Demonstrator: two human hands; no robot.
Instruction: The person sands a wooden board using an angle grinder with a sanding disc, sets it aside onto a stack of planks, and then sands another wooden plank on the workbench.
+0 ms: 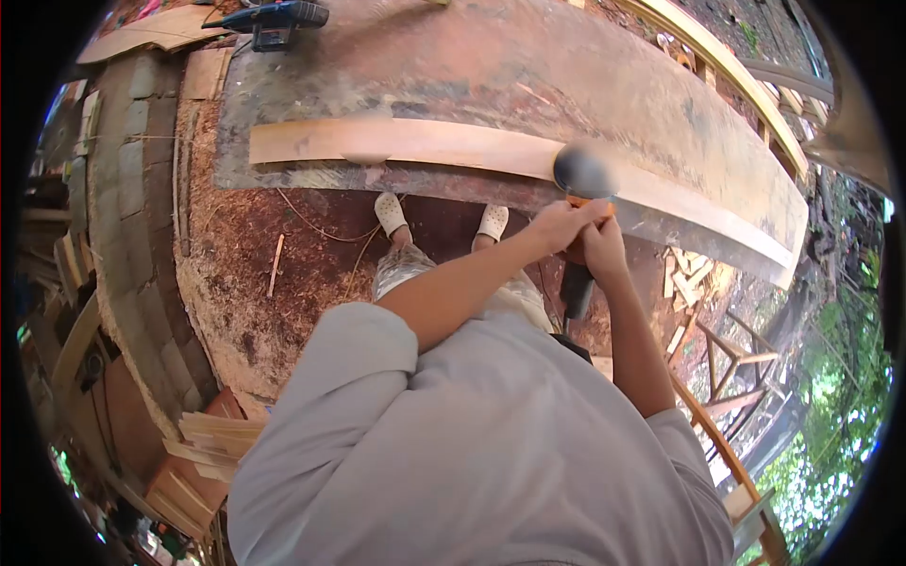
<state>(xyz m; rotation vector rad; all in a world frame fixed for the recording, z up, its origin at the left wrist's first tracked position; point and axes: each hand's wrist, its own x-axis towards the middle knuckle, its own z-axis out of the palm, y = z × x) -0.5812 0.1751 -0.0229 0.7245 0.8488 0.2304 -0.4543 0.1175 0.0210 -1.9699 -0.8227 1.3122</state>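
At the worker's one o'clock I see the left hand (559, 228) and right hand (604, 247), fingers wrapped round what looks like an angle grinder (585, 174), close by its orange collar (595, 205). Its blurred round head sits over a long pale plank (453, 143), which runs from ten to three o'clock along the worktable's (472, 66) near edge. I'd keep the disc nearly flat, bear lightly and sweep with the grain, never lingering. Neither grinder nor blue power tool (272, 26), at eleven, shows legible writing.
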